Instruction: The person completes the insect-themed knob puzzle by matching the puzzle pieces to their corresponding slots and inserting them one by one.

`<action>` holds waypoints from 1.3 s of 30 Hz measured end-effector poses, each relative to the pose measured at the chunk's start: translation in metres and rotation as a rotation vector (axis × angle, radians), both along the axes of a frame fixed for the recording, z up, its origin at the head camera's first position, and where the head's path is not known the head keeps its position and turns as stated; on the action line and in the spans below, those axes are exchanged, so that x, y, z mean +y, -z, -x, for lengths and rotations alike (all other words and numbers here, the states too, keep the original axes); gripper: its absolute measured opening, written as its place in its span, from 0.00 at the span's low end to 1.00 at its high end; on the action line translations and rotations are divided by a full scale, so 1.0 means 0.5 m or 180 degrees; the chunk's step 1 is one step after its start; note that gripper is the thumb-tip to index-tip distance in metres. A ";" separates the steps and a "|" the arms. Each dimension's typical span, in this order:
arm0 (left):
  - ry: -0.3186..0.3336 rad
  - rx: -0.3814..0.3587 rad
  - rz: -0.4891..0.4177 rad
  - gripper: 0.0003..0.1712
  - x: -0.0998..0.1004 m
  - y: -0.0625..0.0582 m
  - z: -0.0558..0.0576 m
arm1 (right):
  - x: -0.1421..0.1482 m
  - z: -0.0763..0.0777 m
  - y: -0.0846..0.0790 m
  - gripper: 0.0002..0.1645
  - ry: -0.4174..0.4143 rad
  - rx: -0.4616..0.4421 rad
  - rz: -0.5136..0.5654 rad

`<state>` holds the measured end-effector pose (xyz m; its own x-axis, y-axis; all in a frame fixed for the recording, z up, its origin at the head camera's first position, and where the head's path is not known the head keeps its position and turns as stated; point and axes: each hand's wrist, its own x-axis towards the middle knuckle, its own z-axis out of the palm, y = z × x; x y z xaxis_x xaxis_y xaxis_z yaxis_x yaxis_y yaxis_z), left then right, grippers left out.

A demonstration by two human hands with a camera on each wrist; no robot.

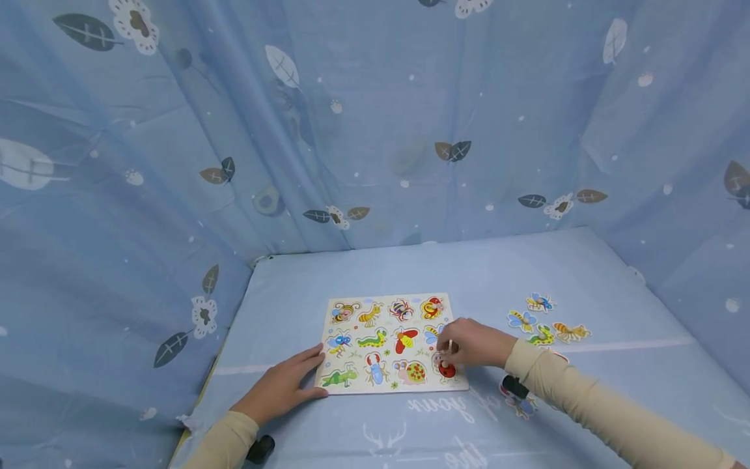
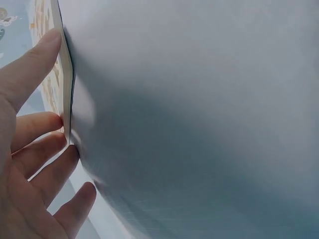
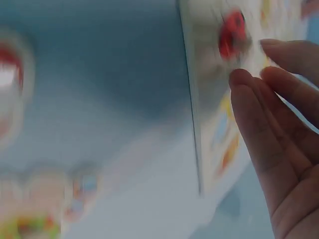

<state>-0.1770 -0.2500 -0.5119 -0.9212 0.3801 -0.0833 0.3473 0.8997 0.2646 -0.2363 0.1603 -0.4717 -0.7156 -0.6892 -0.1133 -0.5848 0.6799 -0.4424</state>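
Observation:
A pale wooden peg puzzle board point(image 1: 388, 389) with colourful insect pictures lies flat on the table. My left hand point(image 1: 287, 384) rests against its left side; in the left wrist view the thumb point(image 2: 49, 45) and fingertips touch the board's edge point(image 2: 66, 84). Over the lower right corner is my right hand point(image 1: 477, 344), close above the red ladybug point(image 1: 447, 370). In the right wrist view the right fingers point(image 3: 294, 89) are extended beside the ladybug point(image 3: 232, 35), a small gap apart, with nothing visible between them. That view is blurred.
Right of the board lie loose insect pieces, among them a blue-winged bee point(image 1: 521, 320), a green caterpillar point(image 1: 542, 335), an orange-yellow insect point(image 1: 571, 331) and a blue insect point(image 1: 540, 302). Others lie partly under the right forearm. Blue patterned curtains point(image 1: 398, 130) surround the table.

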 end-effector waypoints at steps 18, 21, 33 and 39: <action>-0.0005 0.0001 -0.0103 0.48 -0.010 -0.009 0.000 | 0.239 0.080 -0.004 0.05 0.1171 0.0382 -0.0671; 0.0004 -0.0010 -0.0136 0.48 -0.010 -0.009 0.000 | 0.245 0.078 -0.006 0.06 0.1233 0.0334 -0.0635; -0.0029 -0.0024 -0.0123 0.48 -0.012 -0.003 0.000 | 0.243 0.068 -0.003 0.09 0.1214 0.0170 -0.0567; -0.0035 -0.0067 -0.0117 0.49 -0.011 -0.002 0.000 | 0.224 0.077 0.003 0.09 0.0984 0.0326 -0.0375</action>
<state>-0.1768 -0.2555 -0.5111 -0.9235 0.3732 -0.0887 0.3316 0.8929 0.3047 -0.2749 0.2721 -0.4732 -0.9003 -0.4245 -0.0962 -0.3804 0.8748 -0.2999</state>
